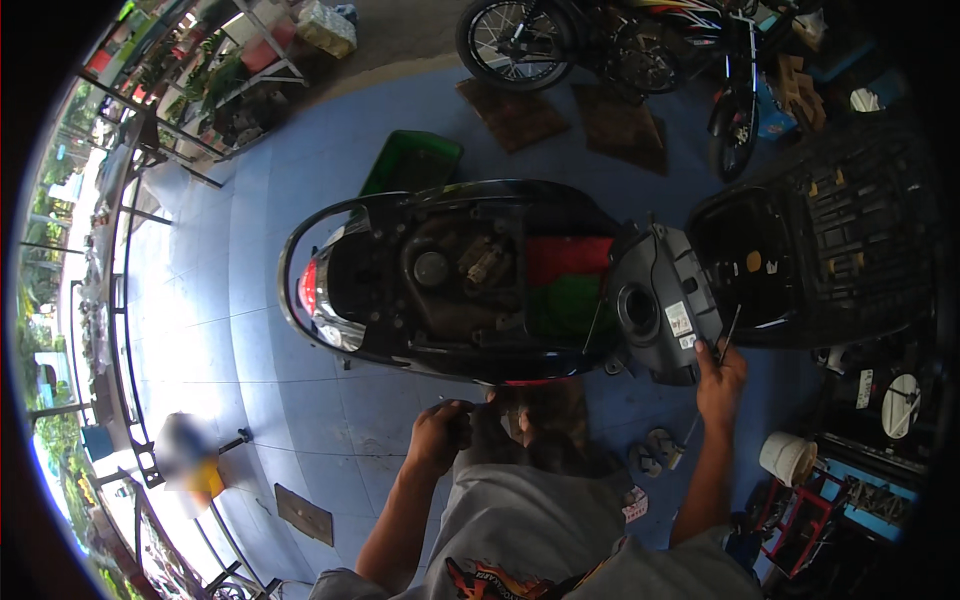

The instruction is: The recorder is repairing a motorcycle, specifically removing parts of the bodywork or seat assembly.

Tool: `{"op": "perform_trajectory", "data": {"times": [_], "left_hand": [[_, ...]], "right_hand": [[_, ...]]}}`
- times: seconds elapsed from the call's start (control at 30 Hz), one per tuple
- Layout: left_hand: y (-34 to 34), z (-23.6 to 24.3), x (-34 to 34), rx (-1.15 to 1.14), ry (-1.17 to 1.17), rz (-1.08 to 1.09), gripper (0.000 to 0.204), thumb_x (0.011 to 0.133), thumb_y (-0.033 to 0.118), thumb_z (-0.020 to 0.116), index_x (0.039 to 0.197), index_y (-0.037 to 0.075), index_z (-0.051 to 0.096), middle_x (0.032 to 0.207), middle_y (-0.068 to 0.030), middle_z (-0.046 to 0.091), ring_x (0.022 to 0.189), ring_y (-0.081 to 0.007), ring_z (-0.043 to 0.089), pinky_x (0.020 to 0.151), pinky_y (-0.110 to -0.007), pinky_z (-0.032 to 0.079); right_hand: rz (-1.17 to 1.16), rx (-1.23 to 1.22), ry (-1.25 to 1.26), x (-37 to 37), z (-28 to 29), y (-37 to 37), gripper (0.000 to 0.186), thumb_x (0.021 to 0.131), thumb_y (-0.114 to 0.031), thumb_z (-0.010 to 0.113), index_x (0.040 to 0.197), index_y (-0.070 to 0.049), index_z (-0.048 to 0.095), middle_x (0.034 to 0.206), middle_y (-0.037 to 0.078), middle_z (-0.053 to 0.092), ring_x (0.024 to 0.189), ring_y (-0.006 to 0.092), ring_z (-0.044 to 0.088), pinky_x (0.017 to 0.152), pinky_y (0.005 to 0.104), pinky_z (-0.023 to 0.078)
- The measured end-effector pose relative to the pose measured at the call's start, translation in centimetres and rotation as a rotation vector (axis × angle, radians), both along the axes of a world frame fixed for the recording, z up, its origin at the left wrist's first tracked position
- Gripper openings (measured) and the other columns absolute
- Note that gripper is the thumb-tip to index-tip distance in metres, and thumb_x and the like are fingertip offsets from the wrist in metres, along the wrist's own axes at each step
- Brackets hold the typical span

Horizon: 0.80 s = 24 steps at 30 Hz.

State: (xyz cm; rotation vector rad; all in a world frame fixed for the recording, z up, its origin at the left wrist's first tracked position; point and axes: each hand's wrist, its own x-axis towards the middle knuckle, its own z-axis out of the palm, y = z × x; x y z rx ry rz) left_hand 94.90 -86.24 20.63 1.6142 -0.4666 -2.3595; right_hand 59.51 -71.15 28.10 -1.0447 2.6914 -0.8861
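A black scooter (365, 340) lies across the middle with an open underseat bay, a filler cap (431, 267) and red and green material (565, 255) inside. My right hand (720, 385) grips the lower edge of a dark plastic panel (646, 280) with a round hole and white labels, held at the scooter's right end, beside the raised black seat (740, 255). A thin rod (732, 325) rises by that hand. My left hand (440, 432) is closed below the scooter's body, near my legs, around something dark that I cannot make out.
A green tray (405, 145) and brown boards (510, 115) lie behind the scooter, near another motorcycle (650, 45). At right are a white bucket (785, 458), red rack (790, 530) and sandals (660, 450). A blurred person (190, 465) is at left, near metal racks and a flat plate (305, 515).
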Motion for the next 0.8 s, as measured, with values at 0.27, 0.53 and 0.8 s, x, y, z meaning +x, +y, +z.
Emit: {"op": "perform_trajectory", "data": {"times": [0.27,0.53,0.8], "left_hand": [[-10.0,2.0,3.0,-0.142,0.265,0.435,0.024,0.094,0.009,0.045,0.112,-0.003,0.055,0.087,-0.0067,0.058,0.075,-0.0172,0.056,0.062,-0.029,0.046],[-36.8,-1.5,6.1,-0.577,0.151,0.250,0.031,0.094,0.015,0.051,0.114,-0.009,0.056,0.082,-0.0080,0.056,0.074,-0.0163,0.056,0.069,-0.027,0.047],[-54.2,-14.2,4.7,-0.753,-0.194,-0.262,0.019,0.084,0.006,0.059,0.097,-0.002,0.069,0.076,-0.0081,0.063,0.059,-0.0118,0.053,0.052,-0.028,0.044]], "right_hand": [[-0.252,-0.211,-0.105,3.0,-2.0,-6.3,0.032,0.092,-0.025,0.063,0.082,0.005,0.061,0.070,0.014,0.059,0.066,0.0229,0.053,0.063,0.0387,0.041],[-0.309,-0.054,0.012,3.6,-4.4,-12.6,0.041,0.090,-0.033,0.064,0.089,0.007,0.063,0.074,0.018,0.061,0.068,0.0294,0.057,0.067,0.0406,0.044],[-0.343,0.107,0.127,4.1,-6.1,-15.5,0.038,0.092,-0.027,0.063,0.100,0.010,0.062,0.090,0.022,0.065,0.082,0.0302,0.060,0.079,0.0393,0.046]]}}
